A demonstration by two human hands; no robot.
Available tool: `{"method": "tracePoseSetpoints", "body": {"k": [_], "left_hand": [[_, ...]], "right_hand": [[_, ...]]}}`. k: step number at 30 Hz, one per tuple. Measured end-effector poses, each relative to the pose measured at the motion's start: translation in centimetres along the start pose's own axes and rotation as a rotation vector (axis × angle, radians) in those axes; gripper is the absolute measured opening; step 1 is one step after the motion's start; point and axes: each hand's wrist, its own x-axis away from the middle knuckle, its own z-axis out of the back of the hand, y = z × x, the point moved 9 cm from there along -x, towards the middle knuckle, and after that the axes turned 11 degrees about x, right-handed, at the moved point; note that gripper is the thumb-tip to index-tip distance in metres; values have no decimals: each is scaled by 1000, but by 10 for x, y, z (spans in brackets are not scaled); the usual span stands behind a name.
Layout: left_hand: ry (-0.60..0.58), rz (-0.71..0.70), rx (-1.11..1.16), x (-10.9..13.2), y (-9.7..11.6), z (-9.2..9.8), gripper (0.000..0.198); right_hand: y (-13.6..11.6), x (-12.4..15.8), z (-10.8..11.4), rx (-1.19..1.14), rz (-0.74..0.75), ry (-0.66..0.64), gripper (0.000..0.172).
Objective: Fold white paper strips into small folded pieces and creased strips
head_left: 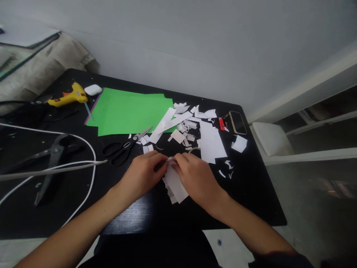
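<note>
While both hands work over the near half of the table (251, 193), the left hand (145, 169) is closed, thumb and forefinger pinching the top end of a white paper strip (178, 184). Right hand (199, 180) closed too, pinching the same end from the other side, fingertips close together. Strip hangs or lies below the fingers, lower end toward the near edge; can't tell if it touches the tabletop. Smaller paper bits show by its left side, partly covered.

Step in hand looks like folding or rolling that top end; the fold itself is too small to read. Next move seems to call for one hand holding the end firm while the other presses the crease flat, edges lined up.

Outward: black-handled scissors (125, 147) just past the left hand, blades toward the far edge. White scraps (186, 130) heaped beyond the hands, some overlapping green sheets (131, 111) along the far edge. Larger white sheet (211, 143) right of the heap, toward the right edge. Red lighter (221, 123) and phone (238, 123) by the far right corner, folded paper piece (239, 143) next to the right edge. Yellow glue gun (69, 97) and white case (93, 89) near the far left corner; white cable (90, 149) loops over the left part, around a big dark cutting tool (52, 160)
</note>
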Motion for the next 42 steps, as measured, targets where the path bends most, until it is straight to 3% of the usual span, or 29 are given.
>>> {"method": "tracePoseSetpoints", "body": {"k": [5,9,16,28,42], "left_hand": [[21,100,88,-1,-6,4,18],[8,84,103,-3,-2,5,14],[-45,173,263,-1,-9,-1,17],[-36,146,247,-1,-8,-3,17],[-79,127,253,-2,-7,-9,14]], "right_hand": [[0,0,4,47,52,24,20],[-5,0,6,51,108,22,20],[-6,-3,7,-12,102,31,19],[1,-2,-4,-186,67,-150,19],[7,-5,-2,-331,-10,-137,12]]}}
